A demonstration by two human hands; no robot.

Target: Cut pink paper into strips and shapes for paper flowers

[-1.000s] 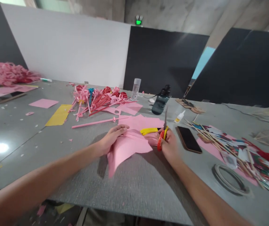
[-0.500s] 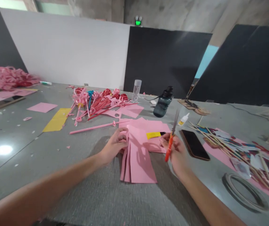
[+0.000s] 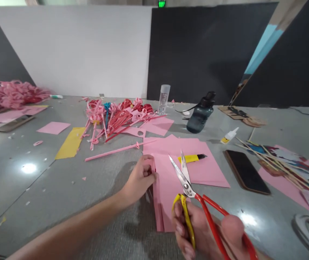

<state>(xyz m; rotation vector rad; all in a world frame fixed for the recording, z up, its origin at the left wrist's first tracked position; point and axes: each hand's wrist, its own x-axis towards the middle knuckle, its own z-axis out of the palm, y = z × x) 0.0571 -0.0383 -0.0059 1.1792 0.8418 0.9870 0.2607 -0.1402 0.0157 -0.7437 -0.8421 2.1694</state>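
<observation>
Scissors (image 3: 186, 186) with red and yellow handles are in my right hand (image 3: 200, 225), thumb and fingers through the loops. Their blades are spread apart and point forward over the paper. My left hand (image 3: 140, 177) is closed on the left edge of several long pink paper strips (image 3: 168, 206), layered and lying toward me. Beneath and beyond them rests a stack of pink paper (image 3: 211, 171). On that stack lies a yellow tool with a black pointed tip (image 3: 191, 158), partly behind the blades.
A phone (image 3: 248, 172) and a glue bottle (image 3: 229, 135) lie right. Behind stand a dark water bottle (image 3: 200, 117) and a clear bottle (image 3: 164, 100). Pink ribbon flowers (image 3: 122, 115), a rolled pink stick (image 3: 111, 151) and yellow paper (image 3: 69, 143) lie left; thin sticks (image 3: 279, 166) far right.
My right hand has come nearer and lower, and the scissors have swung from upright and closed to opened blades over the paper. My left hand stays at the paper's edge. The view has tilted down.
</observation>
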